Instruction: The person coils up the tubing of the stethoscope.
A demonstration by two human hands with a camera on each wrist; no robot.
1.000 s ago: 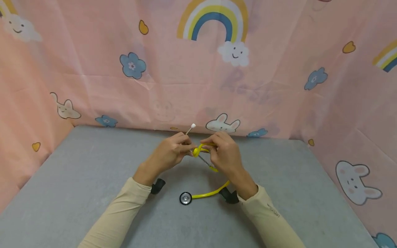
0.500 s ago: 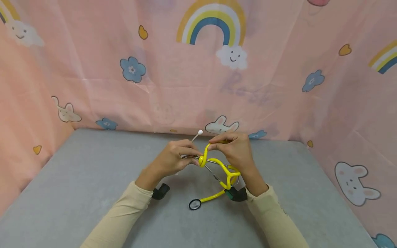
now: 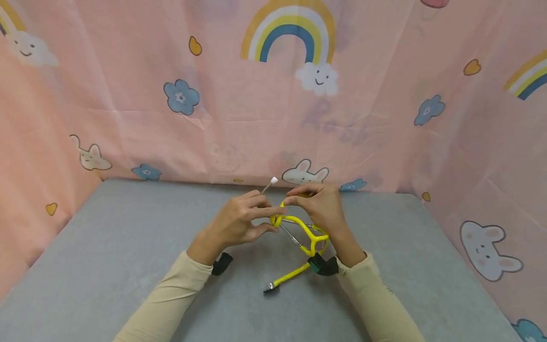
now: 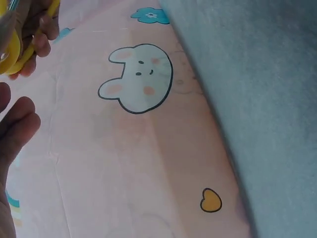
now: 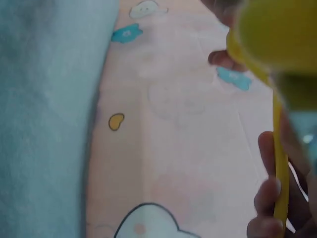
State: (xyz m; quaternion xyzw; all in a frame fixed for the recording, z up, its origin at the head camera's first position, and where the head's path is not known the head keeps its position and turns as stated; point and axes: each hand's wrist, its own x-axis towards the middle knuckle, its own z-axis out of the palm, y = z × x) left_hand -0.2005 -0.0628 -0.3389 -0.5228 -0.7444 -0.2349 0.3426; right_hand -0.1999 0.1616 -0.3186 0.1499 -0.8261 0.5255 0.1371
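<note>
Pinching the yellow stethoscope (image 3: pixel 315 239), left hand (image 3: pixel 241 218) and right hand (image 3: pixel 324 206) — chestpiece (image 3: pixel 270 288) clear in head view alone.

Stethoscope (image 3: pixel 315 239) over table (image 3: pixel 128 247), chestpiece (image 3: pixel 270 287) perhaps touching it, curtain (image 3: pixel 252 137) behind

Gray tbl (image 3: pixel 141 247) seen, mottled sfc; yellow-tubed steth chest pc (image 3: pixel 270 287) seen tilted, on or just above it, can't be confirmed which.
</note>
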